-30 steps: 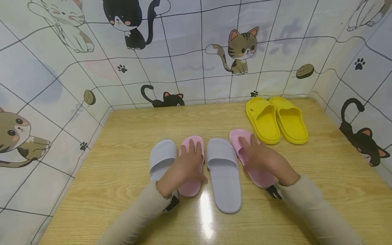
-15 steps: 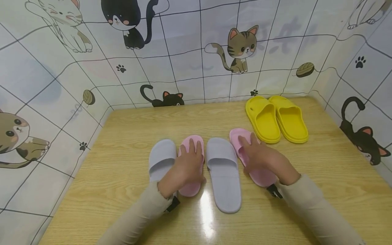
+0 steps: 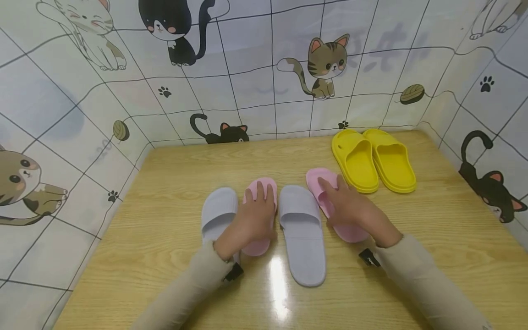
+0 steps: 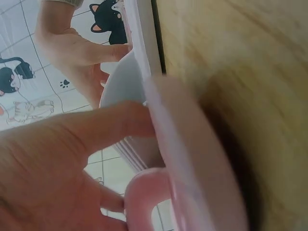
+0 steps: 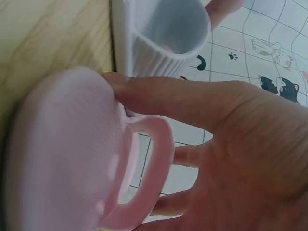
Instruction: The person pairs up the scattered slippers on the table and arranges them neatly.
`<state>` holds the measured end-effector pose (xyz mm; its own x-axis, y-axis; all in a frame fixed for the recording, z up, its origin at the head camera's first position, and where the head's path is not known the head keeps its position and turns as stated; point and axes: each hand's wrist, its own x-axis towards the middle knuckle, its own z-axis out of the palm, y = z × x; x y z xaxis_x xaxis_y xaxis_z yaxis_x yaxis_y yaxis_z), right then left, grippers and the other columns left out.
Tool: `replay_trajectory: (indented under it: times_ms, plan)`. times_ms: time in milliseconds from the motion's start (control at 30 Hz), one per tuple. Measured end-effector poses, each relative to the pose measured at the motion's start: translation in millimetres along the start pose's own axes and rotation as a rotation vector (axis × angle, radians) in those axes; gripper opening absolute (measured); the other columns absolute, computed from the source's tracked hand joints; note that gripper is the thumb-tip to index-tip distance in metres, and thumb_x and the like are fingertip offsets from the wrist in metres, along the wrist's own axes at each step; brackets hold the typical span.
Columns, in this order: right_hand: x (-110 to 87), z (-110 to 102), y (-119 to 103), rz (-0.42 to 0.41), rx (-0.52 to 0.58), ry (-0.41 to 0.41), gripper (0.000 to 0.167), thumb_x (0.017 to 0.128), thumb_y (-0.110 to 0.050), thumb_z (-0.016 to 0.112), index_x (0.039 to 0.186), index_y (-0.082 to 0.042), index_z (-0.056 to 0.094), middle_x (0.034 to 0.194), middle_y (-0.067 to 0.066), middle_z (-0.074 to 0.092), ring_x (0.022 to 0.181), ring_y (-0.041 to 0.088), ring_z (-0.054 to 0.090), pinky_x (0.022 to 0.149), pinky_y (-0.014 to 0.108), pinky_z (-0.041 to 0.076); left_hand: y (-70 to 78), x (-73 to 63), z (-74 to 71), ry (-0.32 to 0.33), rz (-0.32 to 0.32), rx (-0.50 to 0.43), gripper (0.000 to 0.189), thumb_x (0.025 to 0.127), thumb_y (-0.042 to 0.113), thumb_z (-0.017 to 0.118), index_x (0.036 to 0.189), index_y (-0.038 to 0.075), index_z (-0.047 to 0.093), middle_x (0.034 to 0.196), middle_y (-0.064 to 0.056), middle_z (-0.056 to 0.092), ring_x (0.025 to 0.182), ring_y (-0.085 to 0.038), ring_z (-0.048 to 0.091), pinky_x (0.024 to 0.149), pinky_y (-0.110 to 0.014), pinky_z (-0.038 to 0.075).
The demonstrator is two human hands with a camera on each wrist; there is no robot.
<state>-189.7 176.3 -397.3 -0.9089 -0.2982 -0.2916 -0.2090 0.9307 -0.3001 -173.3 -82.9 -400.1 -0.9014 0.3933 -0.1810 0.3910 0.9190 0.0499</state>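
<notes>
Fingers spread over its strap and thumb at its edge, my left hand (image 3: pixel 256 217) grips a pink slipper (image 3: pixel 256 248) between two pale grey slippers. My right hand (image 3: pixel 350 206) holds the other pink slipper (image 3: pixel 352 233), which lies slanted to the right of the grey pair. In the left wrist view, the thumb presses the side of the pink sole (image 4: pixel 192 159), and a dark shadow runs along the table below it. The right wrist view has the thumb against the sole edge of its pink slipper (image 5: pixel 67 149), fingers beyond the strap.
One grey slipper (image 3: pixel 218 206) stands left of my left hand, partly under that forearm. The other grey slipper (image 3: pixel 303 247) lies between my hands. A yellow pair (image 3: pixel 359 165) sits at the back right of the wooden table (image 3: pixel 173 183), near the cat-printed wall (image 3: pixel 255 91).
Both pink slippers have shifted a little away from me, their heels now further up the head view, together with my hands. The grey and yellow slippers have stayed put.
</notes>
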Motion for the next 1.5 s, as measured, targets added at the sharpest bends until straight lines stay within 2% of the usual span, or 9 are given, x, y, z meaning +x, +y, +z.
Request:
replay_trajectory:
  times_ms: [133,300,433,533,733,1067,1300,1367,1500]
  plan:
    - [2.7,3,1,-0.025,0.009,0.077,0.109,0.078,-0.024,0.089,0.162,-0.009,0.020,0.156,0.045,0.019,0.137,0.065,0.038,0.101,0.074,0.046,-2.6,4.6,2.0,-0.004,-0.058,-0.077,0.123,0.075,0.041,0.088,0.163,-0.003,0.014,0.169,-0.031,0.016,0.149,-0.057,0.027,0.107,-0.063,0.048]
    - [1.1,0,3,-0.034,0.012,0.071,0.102,0.074,-0.027,0.092,0.152,-0.006,0.029,0.135,0.038,0.039,0.103,0.043,0.058,0.089,0.061,0.057,-1.1,2.7,3.1,0.022,-0.084,-0.106,0.114,0.070,0.042,0.092,0.153,-0.003,0.027,0.166,-0.033,0.022,0.140,-0.058,0.037,0.092,-0.061,0.056]
    - [-3.2,-7,4,-0.017,0.008,-0.052,0.115,0.076,-0.029,0.091,0.163,-0.009,0.019,0.149,0.043,0.030,0.096,0.033,0.063,0.091,0.059,0.058,1.4,-2.0,1.8,-0.016,-0.088,-0.066,0.123,0.071,0.046,0.092,0.159,-0.002,0.021,0.167,-0.033,0.018,0.140,-0.064,0.036,0.089,-0.059,0.059]
    - [-4.2,-9,5,-0.005,0.021,-0.105,0.124,0.076,-0.030,0.091,0.167,-0.013,0.009,0.158,0.045,0.014,0.096,0.032,0.065,0.091,0.060,0.057,2.0,-3.7,0.5,-0.052,-0.099,-0.055,0.129,0.072,0.048,0.090,0.164,0.000,0.013,0.170,-0.031,0.012,0.144,-0.063,0.030,0.092,-0.059,0.059]
    - [-3.3,-5,3,0.009,0.012,-0.109,0.130,0.076,-0.033,0.092,0.168,-0.016,0.001,0.159,0.049,0.001,0.097,0.034,0.066,0.091,0.062,0.057,1.3,-4.7,-0.9,-0.077,-0.090,-0.079,0.131,0.073,0.047,0.090,0.165,0.002,0.008,0.171,-0.029,0.007,0.147,-0.064,0.024,0.098,-0.062,0.055]
    - [-2.8,-6,1,0.062,0.022,-0.141,0.122,0.083,-0.025,0.084,0.168,-0.021,-0.003,0.162,0.045,-0.005,0.073,0.027,0.063,0.070,0.042,0.059,-2.8,-3.3,-3.1,-0.073,-0.052,-0.076,0.122,0.080,0.048,0.080,0.165,0.001,0.007,0.171,-0.030,0.010,0.144,-0.064,0.029,0.098,-0.061,0.055]
    - [-2.3,-3,0,0.040,-0.051,-0.099,0.100,0.094,-0.032,0.065,0.168,-0.020,-0.001,0.162,0.046,0.000,0.095,0.041,0.065,0.080,0.053,0.057,-5.2,-1.5,-2.9,-0.054,-0.035,-0.067,0.120,0.081,0.054,0.078,0.164,0.000,0.010,0.170,-0.029,0.014,0.139,-0.061,0.037,0.091,-0.057,0.058]
    - [-1.8,-3,0,0.033,-0.072,-0.084,0.092,0.098,-0.035,0.057,0.168,-0.018,-0.001,0.162,0.046,0.001,0.099,0.045,0.066,0.081,0.055,0.056,-5.7,-0.7,-3.4,-0.055,-0.027,-0.064,0.121,0.082,0.056,0.078,0.164,-0.001,0.010,0.169,-0.030,0.015,0.138,-0.061,0.038,0.093,-0.057,0.058]
    - [-0.6,-3,0,0.020,-0.085,-0.062,0.089,0.099,-0.039,0.053,0.168,-0.015,0.002,0.161,0.047,0.004,0.102,0.048,0.065,0.079,0.056,0.057,-7.8,1.2,-5.6,-0.062,-0.008,-0.056,0.118,0.084,0.059,0.075,0.164,0.000,0.011,0.169,-0.030,0.016,0.139,-0.060,0.038,0.100,-0.058,0.054]
